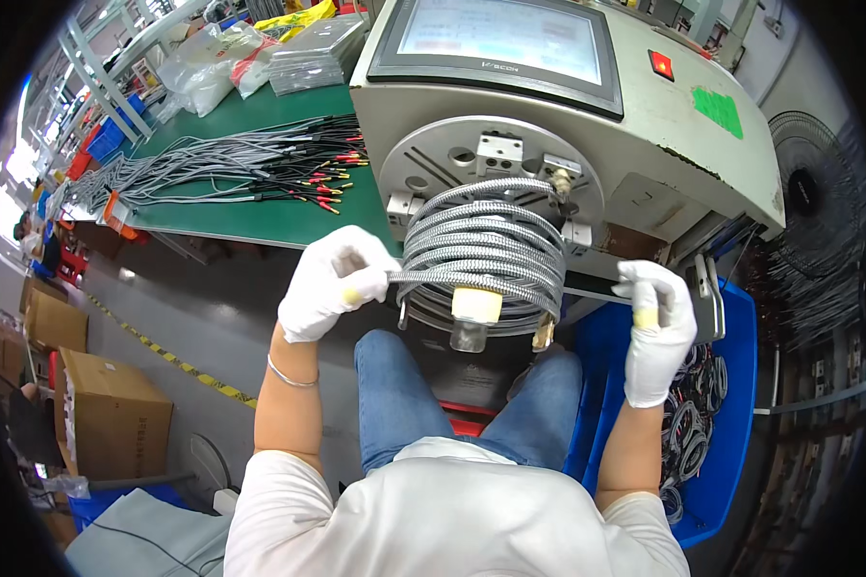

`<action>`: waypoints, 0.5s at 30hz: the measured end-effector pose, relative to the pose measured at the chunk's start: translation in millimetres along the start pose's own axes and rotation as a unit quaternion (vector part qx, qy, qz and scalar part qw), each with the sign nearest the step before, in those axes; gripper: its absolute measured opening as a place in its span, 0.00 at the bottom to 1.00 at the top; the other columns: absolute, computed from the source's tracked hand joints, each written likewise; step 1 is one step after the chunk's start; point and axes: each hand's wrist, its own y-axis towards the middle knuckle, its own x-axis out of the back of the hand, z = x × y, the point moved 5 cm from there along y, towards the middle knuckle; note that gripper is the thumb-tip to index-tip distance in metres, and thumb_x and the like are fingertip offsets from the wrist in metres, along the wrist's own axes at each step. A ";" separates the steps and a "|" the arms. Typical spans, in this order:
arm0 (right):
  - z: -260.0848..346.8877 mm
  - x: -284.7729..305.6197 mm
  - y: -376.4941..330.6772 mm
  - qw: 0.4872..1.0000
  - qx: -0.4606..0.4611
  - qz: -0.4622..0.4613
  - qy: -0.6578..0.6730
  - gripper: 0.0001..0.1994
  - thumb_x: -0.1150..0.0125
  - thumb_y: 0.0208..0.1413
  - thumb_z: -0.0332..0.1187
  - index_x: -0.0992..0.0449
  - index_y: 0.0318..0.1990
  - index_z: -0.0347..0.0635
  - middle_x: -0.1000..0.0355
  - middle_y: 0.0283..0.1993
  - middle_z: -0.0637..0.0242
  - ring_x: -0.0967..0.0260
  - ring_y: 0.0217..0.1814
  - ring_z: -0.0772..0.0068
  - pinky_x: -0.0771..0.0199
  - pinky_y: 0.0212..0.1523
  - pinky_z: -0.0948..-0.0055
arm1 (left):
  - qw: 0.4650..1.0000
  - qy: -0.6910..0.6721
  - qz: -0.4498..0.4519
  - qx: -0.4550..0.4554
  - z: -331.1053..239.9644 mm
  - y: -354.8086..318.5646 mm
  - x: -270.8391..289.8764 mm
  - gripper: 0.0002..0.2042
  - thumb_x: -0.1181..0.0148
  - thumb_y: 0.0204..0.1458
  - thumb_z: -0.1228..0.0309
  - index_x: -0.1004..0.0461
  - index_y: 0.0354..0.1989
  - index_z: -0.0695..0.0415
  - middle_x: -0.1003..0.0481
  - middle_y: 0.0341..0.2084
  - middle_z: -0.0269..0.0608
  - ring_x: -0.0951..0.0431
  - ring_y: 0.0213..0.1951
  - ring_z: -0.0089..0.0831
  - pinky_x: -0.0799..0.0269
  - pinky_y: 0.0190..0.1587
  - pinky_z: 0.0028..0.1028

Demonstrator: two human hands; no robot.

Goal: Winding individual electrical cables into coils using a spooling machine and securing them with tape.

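A thick grey braided cable [481, 252] is wound in several turns on the round metal winding head [423, 159] of a machine in front of me. My left hand [339, 279], in a white glove, pinches a stretch of this cable at the left of the coil. To the right of the coil, apart from it, is my gloved right hand [656, 327], its fingers half bent with small gaps and nothing visible in them. A yellow-banded clear cylindrical piece [471, 322] shows below the coil. Beside it hangs a brass-coloured cable end [545, 332].
The machine's beige housing [568, 144] carries a screen [496, 38] and a lit red switch [661, 64]. Grey cables with red and yellow ends [250, 173] lie on the green table [260, 223]. A blue bin [731, 462] with coiled cables stands right; a fan [803, 192] stands behind it.
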 end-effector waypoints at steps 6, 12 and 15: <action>43.8 -52.1 25.8 0.976 0.197 0.029 -0.088 0.17 0.41 0.54 0.27 0.30 0.51 0.34 0.27 0.45 0.59 0.29 0.46 0.68 0.30 0.50 0.70 | 0.988 0.145 -0.051 -0.027 -32.9 10.1 -31.9 0.52 0.27 0.35 0.66 0.55 0.68 0.60 0.32 0.47 0.46 0.31 0.40 0.24 0.33 0.41 0.23; 45.5 -78.8 32.5 0.979 0.182 0.040 -0.083 0.24 0.37 0.53 0.32 0.35 0.56 0.34 0.29 0.47 0.54 0.30 0.49 0.62 0.32 0.52 0.68 | 0.846 0.516 -0.042 -0.132 -58.3 8.2 -59.2 0.59 0.23 0.28 0.62 0.59 0.69 0.62 0.34 0.53 0.49 0.31 0.54 0.30 0.34 0.54 0.29; 41.3 -83.5 24.0 0.993 0.098 0.059 0.040 0.29 0.35 0.51 0.35 0.38 0.58 0.33 0.30 0.48 0.51 0.31 0.50 0.56 0.33 0.52 0.67 | 0.939 0.300 -0.039 -0.160 -43.0 12.8 -62.5 0.56 0.24 0.32 0.67 0.59 0.68 0.62 0.36 0.56 0.49 0.36 0.61 0.34 0.38 0.60 0.32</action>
